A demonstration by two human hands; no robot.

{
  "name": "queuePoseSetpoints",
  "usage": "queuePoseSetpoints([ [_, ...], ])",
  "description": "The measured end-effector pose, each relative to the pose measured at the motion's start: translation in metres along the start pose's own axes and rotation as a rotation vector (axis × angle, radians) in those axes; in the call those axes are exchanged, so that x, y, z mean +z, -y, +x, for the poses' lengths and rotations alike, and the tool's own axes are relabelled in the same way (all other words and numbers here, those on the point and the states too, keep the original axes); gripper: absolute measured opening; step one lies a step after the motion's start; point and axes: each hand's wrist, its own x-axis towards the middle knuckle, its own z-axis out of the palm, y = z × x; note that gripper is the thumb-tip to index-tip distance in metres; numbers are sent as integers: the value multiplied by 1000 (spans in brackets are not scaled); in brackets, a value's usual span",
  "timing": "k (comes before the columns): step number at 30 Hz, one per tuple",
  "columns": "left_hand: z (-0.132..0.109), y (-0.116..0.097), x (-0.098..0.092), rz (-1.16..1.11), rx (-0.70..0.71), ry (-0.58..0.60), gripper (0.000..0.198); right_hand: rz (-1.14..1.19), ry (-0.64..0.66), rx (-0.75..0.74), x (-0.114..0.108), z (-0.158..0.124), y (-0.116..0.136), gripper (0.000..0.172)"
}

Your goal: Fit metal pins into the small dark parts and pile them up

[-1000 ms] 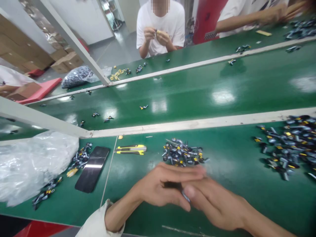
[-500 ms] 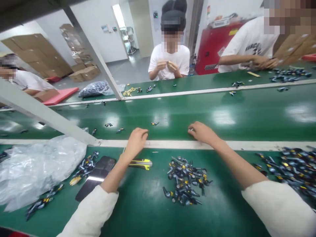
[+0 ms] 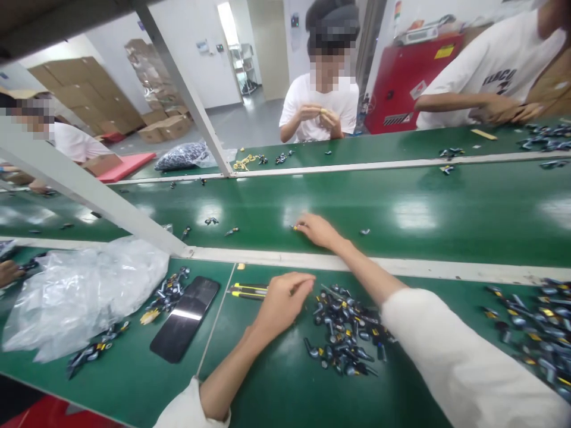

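Note:
My right hand (image 3: 317, 230) reaches over the green belt, its fingertips closed on a small dark part with a yellow band (image 3: 294, 227). Right of that hand, a small blue-grey part (image 3: 364, 232) lies loose on the belt. My left hand (image 3: 285, 297) hovers at the left edge of a pile of small dark blue-grey, earbud-shaped parts (image 3: 343, 333), several with yellow bits. Its thumb and fingers draw together in a pinch; whether anything is between them is hidden. Partly behind the left hand lies a yellow and black utility knife (image 3: 247, 290).
A black phone (image 3: 185, 321) and a clear plastic bag (image 3: 84, 297) lie on the left, near more parts. A larger heap of parts (image 3: 548, 333) is at the right. A white rail (image 3: 285, 258) borders the belt; a white post (image 3: 116, 202) slants at the left. Several people sit around the line.
My right hand has moved left along the belt to the yellow-banded part, leaving a blue-grey part behind. My left hand has come back from the rail to the pile. The view has shifted slightly.

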Motion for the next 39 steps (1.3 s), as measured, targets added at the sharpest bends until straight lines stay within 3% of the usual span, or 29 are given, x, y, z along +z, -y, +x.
queuePoseSetpoints([
  [3,-4,8,-8,-102,-100,-136,29,145,29,-34,-16,-64,9,18],
  [4,-6,7,-8,-138,-116,-144,32,189,44,-31,-20,-90,14,22],
  [8,-22,-14,7,-439,-150,25,34,339,69,37,-26,-182,36,26],
  [11,-36,-33,17,-669,-154,132,21,549,78,116,-27,-215,46,22],
  [18,-53,-51,17,-741,-155,168,21,973,125,286,-22,-227,55,12],
  [22,-55,-53,16,-558,-39,85,13,1258,94,362,-12,-227,55,17],
  [25,-53,-51,16,-444,15,25,11,1295,74,391,-8,-228,54,20],
  [30,-51,-47,18,-451,29,2,10,1279,-6,453,-6,-231,58,22],
  [36,-52,-52,19,-451,34,-38,10,1377,41,411,-4,-228,61,17],
  [39,-54,-52,18,-355,114,-66,15,1410,69,400,-3,-228,60,18],
])
